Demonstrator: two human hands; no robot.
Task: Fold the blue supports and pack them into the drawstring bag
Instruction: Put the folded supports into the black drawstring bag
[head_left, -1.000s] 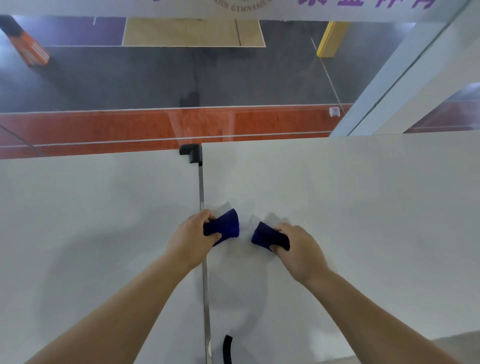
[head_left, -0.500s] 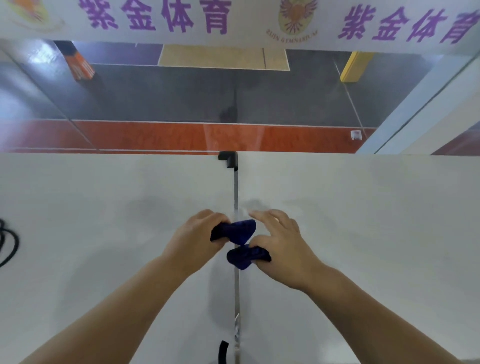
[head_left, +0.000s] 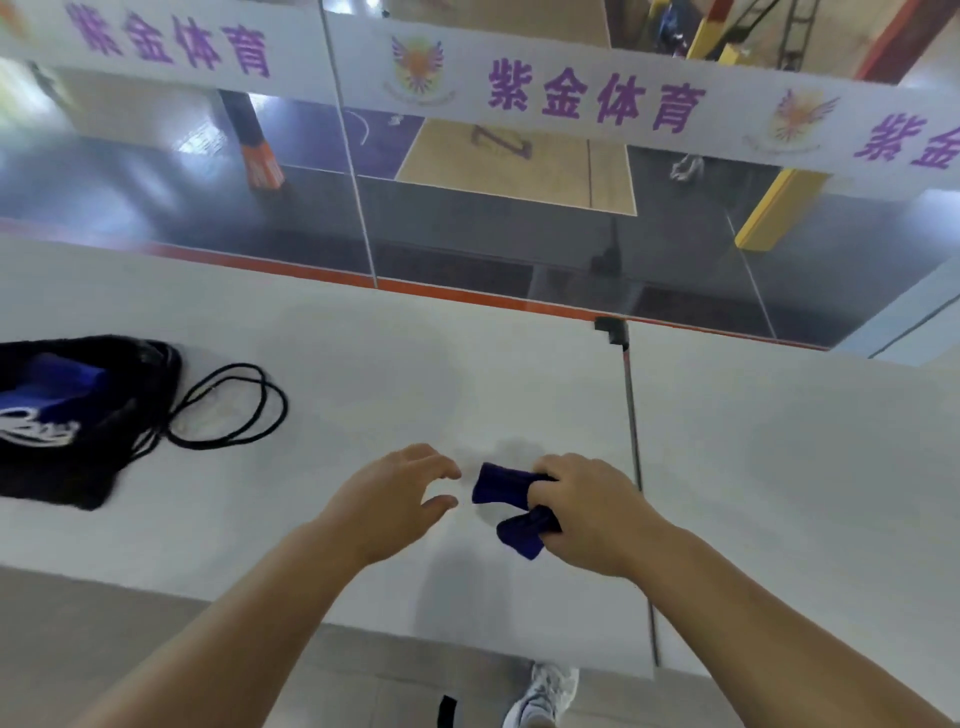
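Two folded dark blue supports (head_left: 511, 506) stick out leftward from my right hand (head_left: 587, 512), which is closed around both, one above the other, just over the white table (head_left: 415, 374). My left hand (head_left: 395, 493) hovers a little left of them, fingers curled and apart, holding nothing. The black drawstring bag (head_left: 67, 421) lies flat at the table's far left with a blue and white print on it; its black cord (head_left: 228, 405) loops out to the right.
A glass pane with a white banner of purple characters (head_left: 597, 98) rises behind the table. A metal seam (head_left: 634, 441) splits the tabletop just right of my hands. The near table edge (head_left: 363, 629) drops to the floor, where a white shoe (head_left: 545, 696) shows.
The left hand let go of its support; both supports are now in the right hand. The view swung left and up, bringing the bag into sight.
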